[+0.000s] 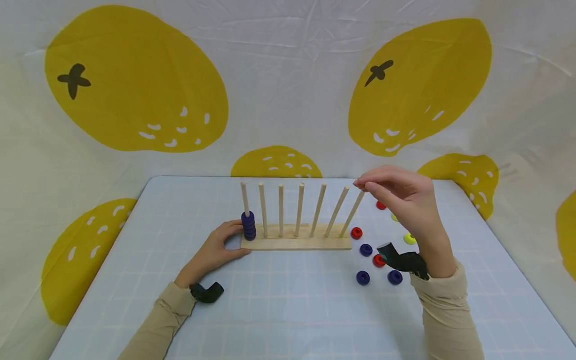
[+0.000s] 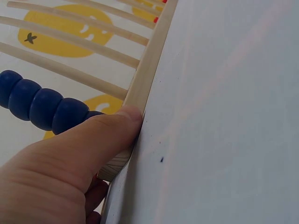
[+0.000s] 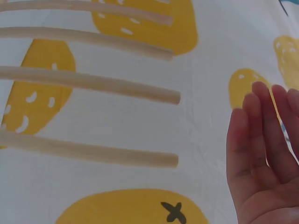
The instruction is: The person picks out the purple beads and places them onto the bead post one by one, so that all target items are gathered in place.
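A wooden base (image 1: pixel 297 243) carries a row of several upright pegs (image 1: pixel 300 210). On the leftmost peg sits a stack of dark blue beads (image 1: pixel 249 226); the other pegs are bare. My left hand (image 1: pixel 219 247) grips the left end of the base, its thumb (image 2: pixel 119 123) on the front edge beside the lowest bead. Up by the top of the rightmost peg is my right hand (image 1: pixel 402 194), fingers extended and loosely bent. In the right wrist view its fingers (image 3: pixel 265 140) stand apart from the peg ends, with nothing seen in them.
Loose beads lie on the table right of the base: red (image 1: pixel 357 233), blue (image 1: pixel 363 278) and yellow (image 1: pixel 410 239), some partly behind my right hand and wrist. The pale checked table (image 1: pixel 288 310) ends at a back cloth (image 1: pixel 288 75) printed with yellow fruit.
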`<state>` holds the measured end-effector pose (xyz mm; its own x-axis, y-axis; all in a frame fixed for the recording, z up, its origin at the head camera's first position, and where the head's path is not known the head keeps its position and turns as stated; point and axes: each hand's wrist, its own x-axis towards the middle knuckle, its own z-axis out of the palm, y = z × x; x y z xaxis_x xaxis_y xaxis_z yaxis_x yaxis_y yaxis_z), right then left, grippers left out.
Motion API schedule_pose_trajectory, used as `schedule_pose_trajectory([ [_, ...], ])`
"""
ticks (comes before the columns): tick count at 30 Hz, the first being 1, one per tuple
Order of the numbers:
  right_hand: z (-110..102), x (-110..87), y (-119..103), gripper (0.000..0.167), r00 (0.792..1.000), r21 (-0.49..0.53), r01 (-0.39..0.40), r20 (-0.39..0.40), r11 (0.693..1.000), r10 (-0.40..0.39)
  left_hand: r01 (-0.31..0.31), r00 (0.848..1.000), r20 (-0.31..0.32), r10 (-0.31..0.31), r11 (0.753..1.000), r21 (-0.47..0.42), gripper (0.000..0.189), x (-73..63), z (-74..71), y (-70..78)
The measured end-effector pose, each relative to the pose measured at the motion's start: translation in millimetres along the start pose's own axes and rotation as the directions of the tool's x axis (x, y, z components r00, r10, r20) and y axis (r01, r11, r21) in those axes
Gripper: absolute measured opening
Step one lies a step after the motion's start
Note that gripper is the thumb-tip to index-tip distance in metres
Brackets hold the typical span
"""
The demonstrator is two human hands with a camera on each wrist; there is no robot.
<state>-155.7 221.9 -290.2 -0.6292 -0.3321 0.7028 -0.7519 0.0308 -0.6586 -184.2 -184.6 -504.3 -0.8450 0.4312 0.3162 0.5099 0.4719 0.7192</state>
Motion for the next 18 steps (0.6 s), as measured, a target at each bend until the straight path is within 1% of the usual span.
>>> schedule_pose_trajectory([
  [3,-7,-10.1,1,0.019,1.0,-0.022,-0.02,-0.012,1.0,0.02,0.001,1.0,0.0,-0.001,1.0,0.005,0.056,0.2,-0.2,-0.3],
  [7,-14,-25.8,4,0.024,0.997,-0.059,-0.078,-0.019,0.995,0.077,-0.007,1.0,0.001,0.007,1.0,0.011,0.056,0.4,-0.5,-0.1],
  [13,-18,-46.6,13,0.029,0.99,-0.07,-0.141,0.017,0.987,0.143,-0.018,1.0,-0.006,0.018,1.0,0.004,0.056,-0.1,-1.1,-0.2],
  [15,-18,-53.5,16,0.028,0.983,-0.082,-0.176,0.029,0.981,0.179,-0.017,1.0,-0.004,0.017,1.0,0.002,0.056,-0.3,-0.6,-1.2],
  [18,-18,-64.5,23,0.025,0.963,-0.129,-0.259,0.041,0.957,0.266,-0.012,1.0,-0.001,0.012,1.0,-0.003,0.056,-0.8,0.1,-2.2],
])
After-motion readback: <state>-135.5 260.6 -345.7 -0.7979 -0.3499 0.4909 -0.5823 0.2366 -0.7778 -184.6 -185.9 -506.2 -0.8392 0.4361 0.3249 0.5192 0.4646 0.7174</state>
